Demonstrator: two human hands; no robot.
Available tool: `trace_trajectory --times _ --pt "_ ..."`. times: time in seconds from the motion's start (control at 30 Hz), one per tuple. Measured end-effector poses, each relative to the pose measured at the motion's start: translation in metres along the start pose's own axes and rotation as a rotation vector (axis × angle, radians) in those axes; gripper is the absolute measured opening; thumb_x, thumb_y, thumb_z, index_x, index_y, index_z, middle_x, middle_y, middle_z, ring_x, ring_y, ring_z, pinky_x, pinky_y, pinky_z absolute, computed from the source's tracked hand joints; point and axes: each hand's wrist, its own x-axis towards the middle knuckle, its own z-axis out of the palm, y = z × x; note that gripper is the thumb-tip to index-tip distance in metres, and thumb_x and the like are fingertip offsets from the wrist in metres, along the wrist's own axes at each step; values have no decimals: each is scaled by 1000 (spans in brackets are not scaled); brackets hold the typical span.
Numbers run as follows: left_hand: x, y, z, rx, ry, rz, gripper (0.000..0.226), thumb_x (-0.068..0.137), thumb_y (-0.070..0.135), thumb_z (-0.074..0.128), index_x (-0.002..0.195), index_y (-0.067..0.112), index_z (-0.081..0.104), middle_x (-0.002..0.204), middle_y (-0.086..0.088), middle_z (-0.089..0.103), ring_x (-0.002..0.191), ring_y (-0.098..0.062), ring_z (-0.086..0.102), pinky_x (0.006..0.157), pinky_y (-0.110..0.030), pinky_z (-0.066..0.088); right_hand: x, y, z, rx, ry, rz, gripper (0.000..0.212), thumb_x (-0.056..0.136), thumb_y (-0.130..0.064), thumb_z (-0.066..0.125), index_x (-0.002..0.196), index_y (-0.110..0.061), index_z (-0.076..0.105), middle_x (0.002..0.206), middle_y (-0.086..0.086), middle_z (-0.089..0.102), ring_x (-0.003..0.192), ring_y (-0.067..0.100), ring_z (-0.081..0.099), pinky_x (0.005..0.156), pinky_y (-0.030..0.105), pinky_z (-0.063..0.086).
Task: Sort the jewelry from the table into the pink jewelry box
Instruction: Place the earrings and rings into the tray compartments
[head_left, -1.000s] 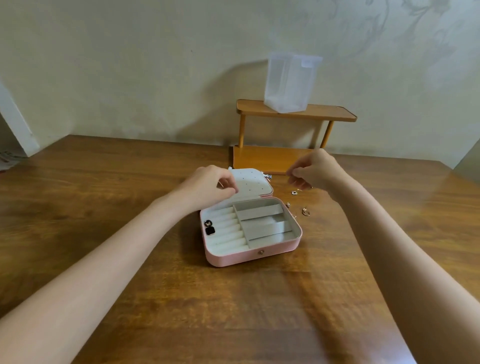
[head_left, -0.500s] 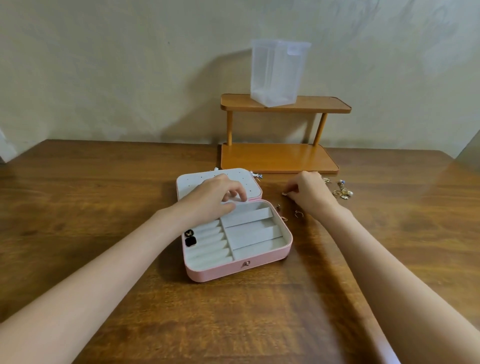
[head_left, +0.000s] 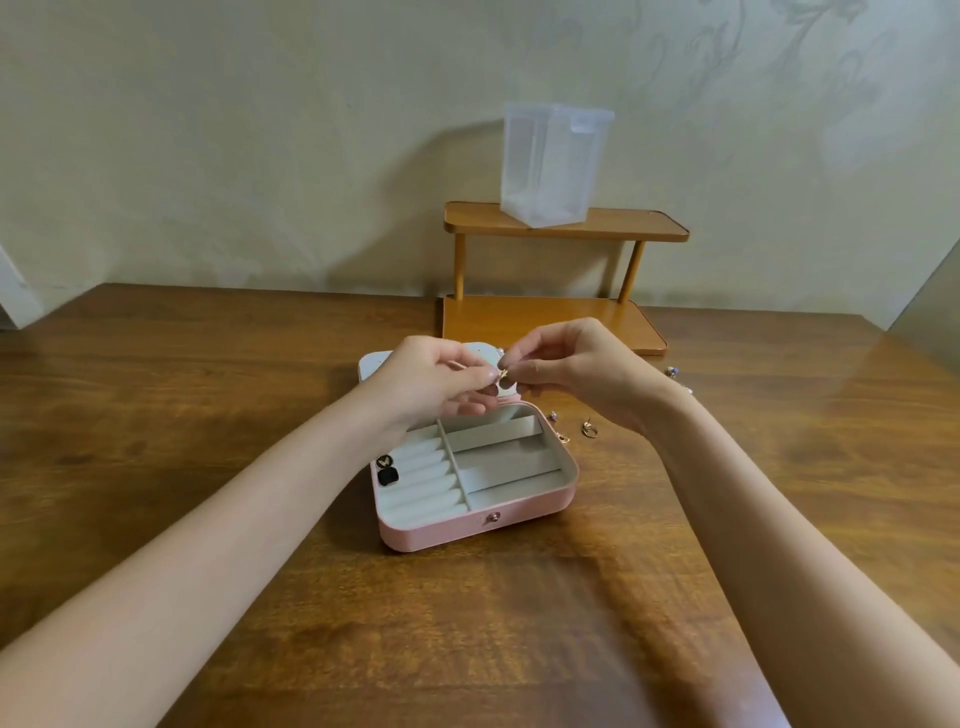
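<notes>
Both hands came up off the table since half a second ago, and now the left hand (head_left: 431, 384) and right hand (head_left: 576, 371) pinch one tiny gold earring (head_left: 503, 372) between fingertips above the open pink jewelry box (head_left: 475, 530), hiding most of its lid. Loose jewelry (head_left: 589, 429) sits right of the box, with a wooden shelf (head_left: 566, 228) and frosted plastic container (head_left: 553, 163) behind. No readable writing anywhere.

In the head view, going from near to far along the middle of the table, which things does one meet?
Pink jewelry box with open tray → both hands, left hand and right hand, pinching a small gold piece → wooden shelf → translucent plastic container on its top board.
</notes>
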Motion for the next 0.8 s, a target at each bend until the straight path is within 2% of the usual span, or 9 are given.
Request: trace_trajectory --times 0.1,0.17,0.27,0.37,0.47,0.57,0.63,0.73,0.8 --pt "-9 0 -7 -259 -56 -149 16 84 2 62 99 2 64 80 -11 71 66 -9 69 64 -18 57 -4 -1 8 55 -41 -28 10 84 4 59 85 -1 67 81 11 67 74 18 62 73 25 54" --pt "-16 -2 -13 -345 -98 -211 15 82 0 62 98 1 64 75 -10 71 65 -11 69 61 -18 56 -6 -2 13 -9 -52 -60 10 83 5 60 84 -2 68 83 12 67 76 18 62 71 25 53" --pt "-26 -5 -20 -390 -157 -265 17 81 2 63 98 0 64 77 -12 71 67 -13 69 60 -18 57 -8 -2 23 -63 -69 -95 12 82 5 62 82 -5 68 80 6 69 74 12 63 67 22 51" --pt "-32 -7 -21 -378 -115 -250 12 81 1 63 93 2 65 71 -7 70 64 -10 68 59 -17 56 -11 -1 31 -31 -70 -122 13 82 6 62 80 -6 67 76 3 67 69 8 61 62 19 48" --pt "-38 -8 -20 -256 -27 -203 12 80 0 66 91 3 66 71 -6 71 64 -8 68 60 -17 56 -13 -1 34 -22 -86 -95 10 83 5 61 83 -2 69 77 6 68 68 11 59 59 18 47" --pt "-43 -9 -17 39 76 -51 12 80 1 68 90 7 66 72 -5 71 63 -8 68 62 -16 56 -13 -3 38 -16 -81 -68 7 83 4 62 88 5 67 78 12 68 68 13 65 63 18 51" --pt "-46 -11 -16 153 125 42 9 79 4 70 85 10 66 70 -3 71 61 -8 68 61 -15 55 -12 -3 41 13 -70 -49 12 81 5 63 92 9 66 81 16 68 69 13 68 66 18 53" --pt "-53 -15 -16 247 151 86 8 77 7 73 81 12 67 69 -3 72 66 -12 69 64 -19 55 -14 -2 43 -60 -102 0 12 80 4 65 91 7 68 82 14 70 71 13 69 69 17 53" --pt "-58 -19 -17 305 114 71 7 77 10 74 80 12 69 69 -3 73 69 -14 70 67 -21 55 -16 -2 45 -102 -169 45 11 81 4 65 90 4 69 81 10 70 70 9 68 67 14 52"
